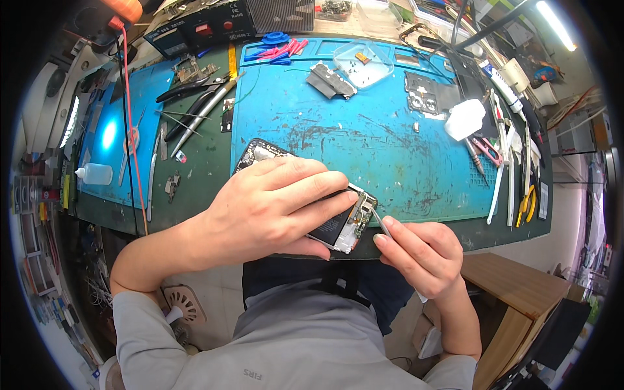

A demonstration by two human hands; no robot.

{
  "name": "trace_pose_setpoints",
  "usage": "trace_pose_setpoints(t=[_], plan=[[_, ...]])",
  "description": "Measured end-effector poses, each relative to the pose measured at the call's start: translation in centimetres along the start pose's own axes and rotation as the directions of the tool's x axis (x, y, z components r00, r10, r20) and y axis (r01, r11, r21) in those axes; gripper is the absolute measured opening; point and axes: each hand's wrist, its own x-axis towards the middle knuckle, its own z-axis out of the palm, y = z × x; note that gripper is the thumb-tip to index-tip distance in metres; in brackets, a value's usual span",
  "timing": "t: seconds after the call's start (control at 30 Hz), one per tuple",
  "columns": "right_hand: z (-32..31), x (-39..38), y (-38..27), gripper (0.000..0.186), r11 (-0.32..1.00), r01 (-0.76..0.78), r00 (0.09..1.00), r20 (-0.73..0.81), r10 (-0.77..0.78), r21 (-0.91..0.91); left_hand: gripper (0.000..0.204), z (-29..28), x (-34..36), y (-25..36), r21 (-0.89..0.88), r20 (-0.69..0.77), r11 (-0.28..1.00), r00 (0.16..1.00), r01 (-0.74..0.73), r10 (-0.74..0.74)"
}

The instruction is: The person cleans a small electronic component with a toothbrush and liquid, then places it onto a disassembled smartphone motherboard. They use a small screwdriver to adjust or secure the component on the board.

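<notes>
An opened smartphone (354, 224) lies at the near edge of the blue work mat (312, 143), its circuit parts and black battery (329, 221) exposed. My left hand (276, 201) lies across the phone and grips it, fingers over the top and thumb along the near side, hiding the middle. Between the thumb and fingers of my right hand (422, 257) is a slim metal hand tool (384, 225). Its tip reaches the right end of the phone; whether it touches a part I cannot tell.
Further back on the mat are a metal phone plate (330, 80), a clear plastic tray (364, 64) and a phone frame piece (426, 93). Pliers (185, 90) and tweezers (153, 172) lie left, near a white bottle (95, 173). Yellow-handled pliers (527, 207) lie right.
</notes>
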Motion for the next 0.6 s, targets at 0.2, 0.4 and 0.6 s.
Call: trace_pose_setpoints(t=[0.2,0.4,0.6], plan=[[-0.4,0.1,-0.3,0.024,0.999,-0.032,0.998,0.049,0.030,0.037,0.072,0.0,-0.1,0.2,0.012,0.000,1.000,1.000,0.008,-0.008],[-0.1,0.0,-0.4,0.025,0.999,-0.035,0.999,0.018,0.034,0.006,0.072,0.0,0.0,0.2,0.006,0.000,1.000,1.000,0.015,-0.015],[0.5,-0.4,-0.3,0.025,0.996,0.026,1.000,0.000,-0.026,-0.080,0.072,0.0,0.0,0.2,0.001,0.000,1.000,1.000,0.019,-0.019]])
